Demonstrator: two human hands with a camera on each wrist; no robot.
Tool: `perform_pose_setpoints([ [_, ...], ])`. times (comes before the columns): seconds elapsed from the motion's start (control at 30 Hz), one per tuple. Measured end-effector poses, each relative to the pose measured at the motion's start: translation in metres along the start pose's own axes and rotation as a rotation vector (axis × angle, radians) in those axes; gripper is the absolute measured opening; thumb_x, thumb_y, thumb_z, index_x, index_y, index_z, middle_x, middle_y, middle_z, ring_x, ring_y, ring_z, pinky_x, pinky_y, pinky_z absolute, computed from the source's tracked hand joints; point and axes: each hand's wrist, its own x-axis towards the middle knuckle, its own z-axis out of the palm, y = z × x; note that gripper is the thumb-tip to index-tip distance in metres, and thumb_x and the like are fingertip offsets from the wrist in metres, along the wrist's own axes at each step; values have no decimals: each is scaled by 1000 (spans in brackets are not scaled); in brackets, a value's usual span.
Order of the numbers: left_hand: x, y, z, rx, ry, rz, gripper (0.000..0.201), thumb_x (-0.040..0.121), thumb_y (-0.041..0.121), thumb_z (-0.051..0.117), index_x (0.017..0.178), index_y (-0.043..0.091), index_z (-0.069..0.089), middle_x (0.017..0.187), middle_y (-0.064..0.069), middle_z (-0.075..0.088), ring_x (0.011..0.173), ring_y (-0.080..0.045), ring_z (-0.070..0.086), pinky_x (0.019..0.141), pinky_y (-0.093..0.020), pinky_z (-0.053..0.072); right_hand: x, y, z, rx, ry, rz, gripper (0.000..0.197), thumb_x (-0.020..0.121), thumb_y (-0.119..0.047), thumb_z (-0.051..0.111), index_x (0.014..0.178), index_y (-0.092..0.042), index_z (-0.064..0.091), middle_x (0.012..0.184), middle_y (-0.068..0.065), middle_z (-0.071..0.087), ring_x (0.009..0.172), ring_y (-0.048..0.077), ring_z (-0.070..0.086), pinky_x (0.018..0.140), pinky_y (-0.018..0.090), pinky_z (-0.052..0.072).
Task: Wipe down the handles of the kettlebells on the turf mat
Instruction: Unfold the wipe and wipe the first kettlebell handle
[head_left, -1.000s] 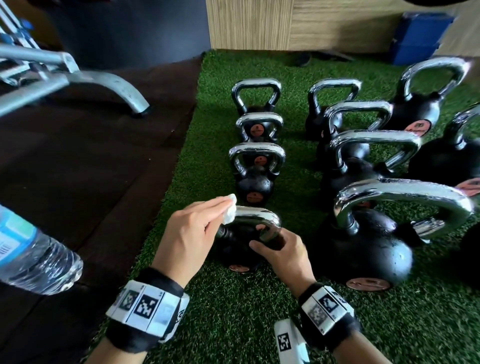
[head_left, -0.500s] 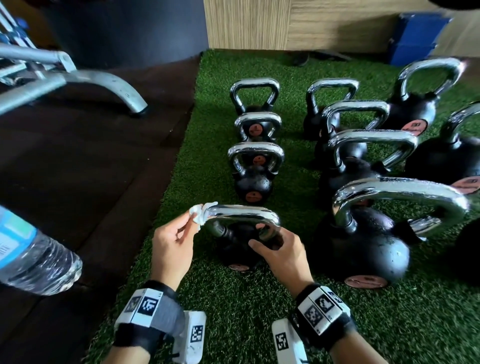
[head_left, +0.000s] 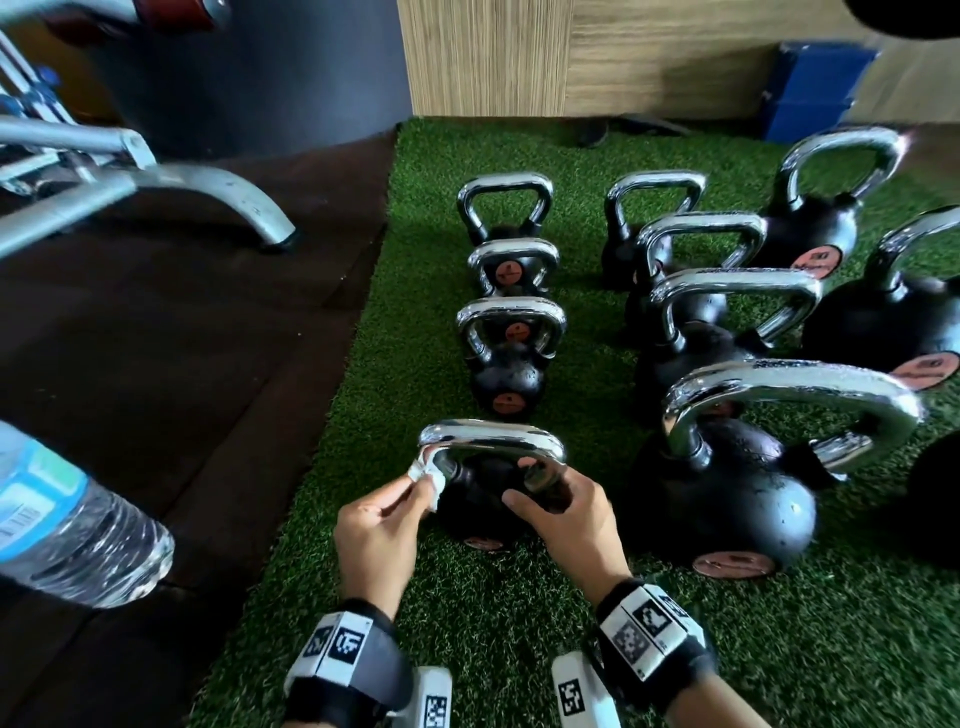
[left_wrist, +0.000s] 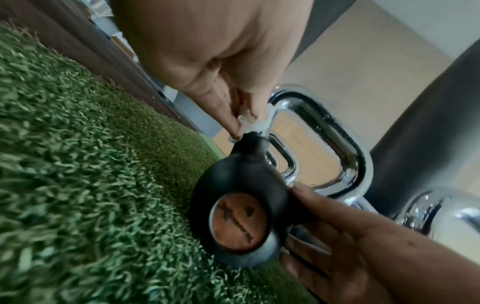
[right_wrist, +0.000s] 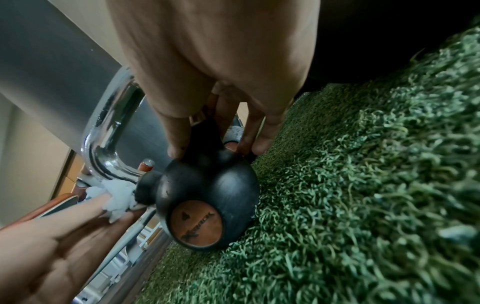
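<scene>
The nearest small black kettlebell (head_left: 483, 501) (left_wrist: 233, 185) (right_wrist: 207, 191) stands on the green turf mat (head_left: 467, 597), its chrome handle (head_left: 493, 436) (left_wrist: 337, 133) on top. My left hand (head_left: 376, 530) pinches a white wipe (head_left: 428, 475) (left_wrist: 250, 123) (right_wrist: 116, 195) against the handle's left leg, just above the black body. My right hand (head_left: 569, 514) (right_wrist: 221, 115) grips the right leg of the same handle and steadies the bell. Several more kettlebells (head_left: 511, 353) with chrome handles stand in rows behind and to the right.
A large kettlebell (head_left: 727, 488) stands close on the right of my right hand. A clear water bottle (head_left: 67, 525) lies at the left on the dark rubber floor. A grey machine leg (head_left: 208, 197) reaches across the floor at the back left. A blue box (head_left: 815, 88) sits by the wooden wall.
My left hand has carried the wipe from the top of the handle round its left corner and down the left leg. The right hand has stayed on the handle's right leg.
</scene>
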Motion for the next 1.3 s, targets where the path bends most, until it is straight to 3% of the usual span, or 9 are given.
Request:
perform_pose_setpoints([
  [0.13, 19, 17, 10, 111, 10, 31, 31, 85, 28, 81, 108, 8, 79, 96, -2, 80, 84, -6, 74, 70, -9, 53, -16, 0, -4, -124, 25, -172, 23, 76, -33, 79, 92, -19, 70, 95, -13, 64, 88, 1, 62, 73, 18, 50],
  [0.3, 46, 51, 34, 339, -138, 164, 23, 90, 31, 75, 100, 12, 83, 96, -6, 81, 91, -17, 75, 83, -27, 56, -30, -5, -2, -210, -49, -334, 23, 75, -12, 65, 94, -17, 78, 96, -9, 65, 89, 10, 62, 78, 30, 55],
  [0.4, 56, 58, 43, 417, -249, 186, 20, 93, 29, 71, 108, 21, 81, 107, 1, 79, 95, -10, 73, 71, -8, 46, -19, -10, -1, -235, -52, -321, 28, 80, -4, 67, 97, -22, 80, 97, -10, 67, 93, 11, 63, 84, 31, 55],
  [0.53, 59, 51, 38, 339, -381, 160, 21, 94, 24, 70, 111, 18, 79, 111, 6, 78, 104, -2, 69, 86, -16, 51, 6, -13, 5, -174, -22, -164, 37, 87, -26, 74, 124, -26, 68, 124, -9, 61, 115, 8, 59, 103, 26, 48],
  [0.7, 66, 57, 43, 279, -343, 201, 7, 89, 25, 77, 93, 27, 83, 75, 26, 74, 65, 20, 60, 60, -5, 45, 20, -6, 13, -94, -181, -34, 60, 90, -41, 68, 144, -20, 51, 146, -3, 54, 131, 7, 49, 105, 16, 35],
  [0.83, 65, 61, 42, 156, -327, 290, 20, 89, 32, 78, 97, 49, 72, 76, 30, 73, 75, 9, 69, 67, -23, 56, 22, -1, 12, -62, -168, -24, 61, 88, -42, 71, 143, -24, 53, 140, -5, 58, 123, 4, 54, 97, 15, 42],
  [1.0, 76, 71, 42, -30, -422, 104, 13, 89, 20, 77, 101, 26, 81, 97, 5, 80, 93, -11, 76, 89, -39, 61, 25, 1, 13, 16, -177, 20, 61, 85, -44, 74, 140, -26, 56, 132, -6, 64, 117, 8, 62, 103, 35, 51],
  [1.13, 70, 75, 25, -155, -518, 78, 24, 86, 13, 79, 95, 36, 82, 100, 4, 80, 94, -10, 76, 81, -23, 61, 26, 5, 12, 87, -182, 28, 56, 82, -36, 80, 133, -25, 63, 121, -5, 70, 112, 11, 66, 101, 42, 52],
  [1.3, 69, 84, 19, -170, -522, 21, 23, 84, 9, 81, 91, 30, 80, 91, -2, 81, 85, -12, 76, 78, -23, 62, 29, 5, 13, 89, -207, 54, 62, 80, -42, 80, 136, -23, 61, 129, -5, 67, 118, 12, 63, 105, 41, 50],
])
